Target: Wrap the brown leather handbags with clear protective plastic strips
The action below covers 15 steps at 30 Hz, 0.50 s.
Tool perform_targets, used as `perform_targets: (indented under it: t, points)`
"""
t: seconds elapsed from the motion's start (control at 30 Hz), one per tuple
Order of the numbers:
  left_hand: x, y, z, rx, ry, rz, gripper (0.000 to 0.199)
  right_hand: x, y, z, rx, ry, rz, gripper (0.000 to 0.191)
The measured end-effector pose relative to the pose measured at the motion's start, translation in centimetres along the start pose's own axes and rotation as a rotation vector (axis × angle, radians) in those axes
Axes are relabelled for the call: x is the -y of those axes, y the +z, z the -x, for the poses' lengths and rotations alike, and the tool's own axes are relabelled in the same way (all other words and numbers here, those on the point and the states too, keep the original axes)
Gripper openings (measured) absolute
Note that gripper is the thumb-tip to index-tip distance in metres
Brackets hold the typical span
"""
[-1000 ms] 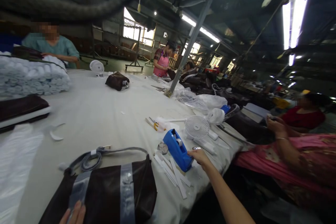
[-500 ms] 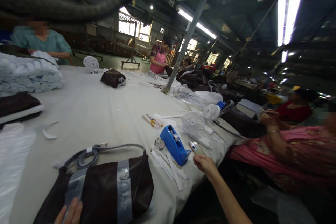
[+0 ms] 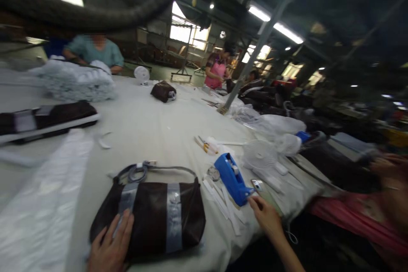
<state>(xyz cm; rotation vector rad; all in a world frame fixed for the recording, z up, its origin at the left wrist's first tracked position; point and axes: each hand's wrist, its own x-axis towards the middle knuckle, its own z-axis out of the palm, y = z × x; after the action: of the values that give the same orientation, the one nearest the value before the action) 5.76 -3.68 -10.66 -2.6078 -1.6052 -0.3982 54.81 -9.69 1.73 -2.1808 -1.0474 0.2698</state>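
Note:
A dark brown leather handbag [image 3: 149, 216] lies on the white-covered table in front of me, with two clear plastic strips wrapped across it. Its strap [image 3: 137, 173] is coiled and banded at the top. My left hand [image 3: 111, 240] rests flat on the bag's left side, fingers apart over the left strip. At the front cutting end of the blue tape dispenser [image 3: 232, 180], the thumb and forefinger of my right hand [image 3: 266, 216] pinch together at the tape's end; the tape itself barely shows. A phone [image 3: 267, 195] lies just beyond my right hand.
White strips [image 3: 226, 208], scissors [image 3: 204, 144] and white fans [image 3: 259, 155] lie around the dispenser. Another wrapped bag [image 3: 57, 118] and a white stack [image 3: 79, 80] sit left. A post [image 3: 255, 55] rises from the table. A co-worker's arm [image 3: 390, 187] is at right.
The view has swung, so the table scene sits further right. More of my left hand shows on the bag. My right hand has come in against the dispenser's cutting end.

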Motion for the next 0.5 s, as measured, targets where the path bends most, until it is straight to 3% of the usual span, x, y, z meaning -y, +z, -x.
perform_targets:
  t: [0.13, 0.23, 0.3, 0.4, 0.5]
  points:
    - [-0.8, -2.4, -1.1, 0.073, -0.021, -0.043, 0.098, 11.1, 3.6, 0.9, 0.303, -0.468, -0.059, 0.027]
    - [-1.0, -3.2, -1.6, 0.083, -0.053, -0.042, 0.098, 20.0, 7.1, 3.5, 0.688, -0.790, -0.154, 0.027]
    - [-1.2, -3.3, -1.6, 0.073, -0.063, -0.023, 0.095, 24.6, 9.6, 5.3, 0.931, -0.959, -0.183, 0.027]
    - [-1.3, -3.2, -1.4, 0.055, -0.056, 0.003, 0.087, 29.3, 13.9, 6.7, 1.172, -1.175, -0.076, 0.026]
    - [-1.2, -3.2, -1.5, 0.041, -0.053, 0.019, 0.082, 31.9, 18.0, 6.9, 1.203, -1.338, 0.264, 0.024]
